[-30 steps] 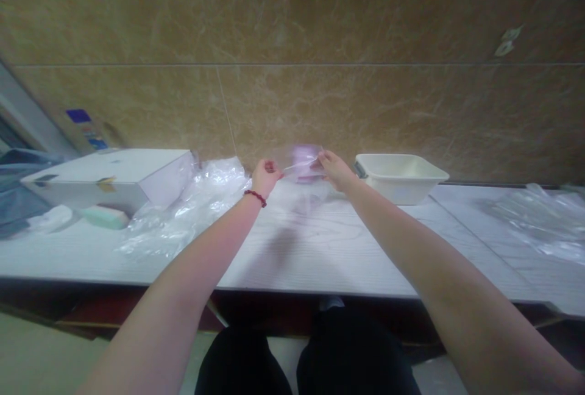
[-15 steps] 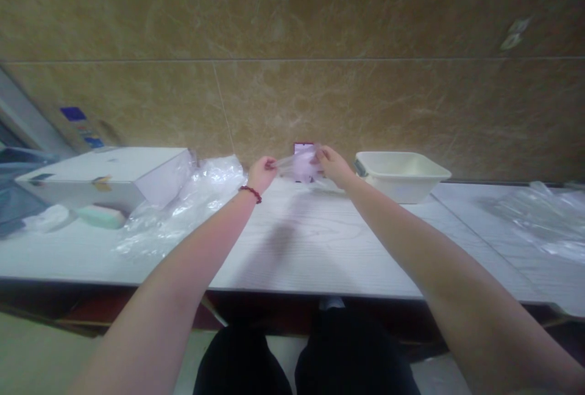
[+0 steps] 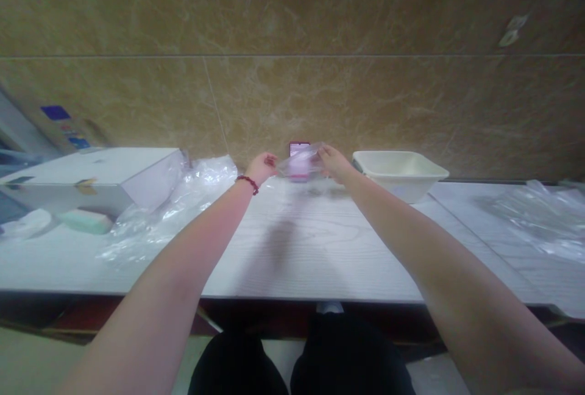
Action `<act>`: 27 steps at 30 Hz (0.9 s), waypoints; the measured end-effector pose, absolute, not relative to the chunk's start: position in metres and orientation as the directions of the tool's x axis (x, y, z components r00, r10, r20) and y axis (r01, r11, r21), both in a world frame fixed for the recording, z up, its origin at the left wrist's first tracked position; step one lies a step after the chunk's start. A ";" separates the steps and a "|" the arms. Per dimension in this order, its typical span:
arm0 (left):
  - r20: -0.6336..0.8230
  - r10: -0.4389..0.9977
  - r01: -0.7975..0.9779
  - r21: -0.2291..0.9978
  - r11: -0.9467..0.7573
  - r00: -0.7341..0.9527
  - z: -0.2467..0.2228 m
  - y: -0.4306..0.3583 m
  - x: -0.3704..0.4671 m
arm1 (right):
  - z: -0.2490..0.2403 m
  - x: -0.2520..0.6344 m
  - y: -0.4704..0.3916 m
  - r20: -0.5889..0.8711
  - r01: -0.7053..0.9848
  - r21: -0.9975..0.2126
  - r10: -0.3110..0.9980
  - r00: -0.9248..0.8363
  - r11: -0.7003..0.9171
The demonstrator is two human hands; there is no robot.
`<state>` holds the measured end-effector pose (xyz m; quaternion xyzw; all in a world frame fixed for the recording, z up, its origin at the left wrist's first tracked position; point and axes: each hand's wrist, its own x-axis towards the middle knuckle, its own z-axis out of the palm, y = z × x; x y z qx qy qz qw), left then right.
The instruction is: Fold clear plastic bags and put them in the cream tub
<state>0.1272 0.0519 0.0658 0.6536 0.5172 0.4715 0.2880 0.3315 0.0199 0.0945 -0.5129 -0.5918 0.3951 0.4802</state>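
My left hand [image 3: 262,167] and my right hand [image 3: 334,162] are raised over the far part of the table. Between them stretches a clear plastic bag [image 3: 286,167], each hand pinching one side of it. Behind the bag, a phone [image 3: 299,151] with a lit pinkish screen and a dark red edge leans upright against the wall. Part of the phone shows through the film. A dark red bead bracelet [image 3: 247,182] circles my left wrist. Just right of my right hand stands a cream plastic tub [image 3: 402,166].
On the left of the white table [image 3: 315,261] are a white box [image 3: 91,169], crumpled clear plastic [image 3: 178,200], a pale green block [image 3: 86,221] and a white roundish item [image 3: 28,223]. More clear plastic bags [image 3: 548,218] lie at the right. A tiled wall [image 3: 292,96] closes the back.
The bag is spread flatter between my hands and shows more of the phone behind it. My hands stay nearly in place. The view has shifted slightly.
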 end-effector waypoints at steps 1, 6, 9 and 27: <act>0.361 0.932 0.428 0.838 -0.339 0.031 0.066 0.054 0.128 | 0.094 0.332 0.021 0.171 0.220 -0.961 0.985 -0.019 0.171; 0.506 0.858 0.535 0.703 -0.468 0.087 0.074 0.053 0.133 | 0.097 0.334 0.022 0.320 0.307 -0.901 0.947 -0.005 0.306; 0.591 0.794 0.550 0.620 -0.559 0.140 0.082 0.048 0.134 | 0.097 0.337 0.021 0.482 0.409 -0.793 0.876 -0.031 0.451; 0.396 0.589 0.598 0.115 -0.793 0.705 -0.020 -0.051 0.110 | -0.026 0.360 -0.065 0.362 0.707 -0.287 0.756 -0.546 0.647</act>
